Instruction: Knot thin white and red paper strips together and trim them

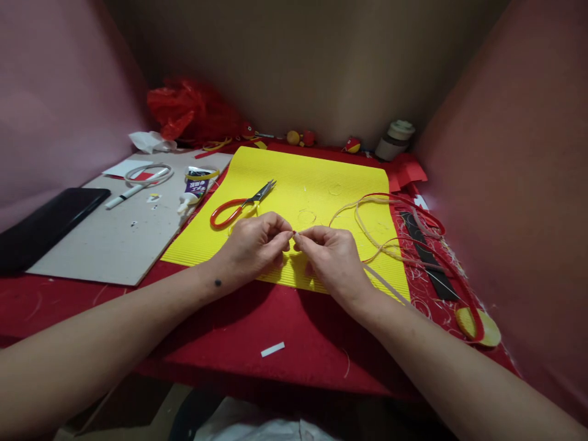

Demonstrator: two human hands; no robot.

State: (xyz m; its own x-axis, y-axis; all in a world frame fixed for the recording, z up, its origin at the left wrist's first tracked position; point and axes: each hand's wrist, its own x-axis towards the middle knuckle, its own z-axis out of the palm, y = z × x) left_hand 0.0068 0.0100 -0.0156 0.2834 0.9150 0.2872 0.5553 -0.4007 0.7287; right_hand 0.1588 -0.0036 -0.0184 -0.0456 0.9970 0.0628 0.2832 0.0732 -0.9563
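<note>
Fingertip to fingertip, my left hand [257, 246] and my right hand [334, 257] meet over the front part of a yellow corrugated sheet [294, 165]. Both are closed in a pinch. A tiny dark reddish bit shows where the fingertips meet, too small to name. Just beyond my left hand lie scissors [250, 201] with one red and one yellow handle, the yellow one partly hidden by that hand. Thin red and beige cords [365, 226] curl over the sheet beside my right hand. A narrow greyish strip [388, 283] passes behind my right wrist.
At left are a grey board [110, 226], a glue tube [195, 187], a pen [131, 195] and a black phone-like slab [50, 223]. A black strip [429, 257] and thread scraps lie right. Behind are a red plastic bag [188, 110], small red-yellow balls [353, 145] and a jar [395, 141].
</note>
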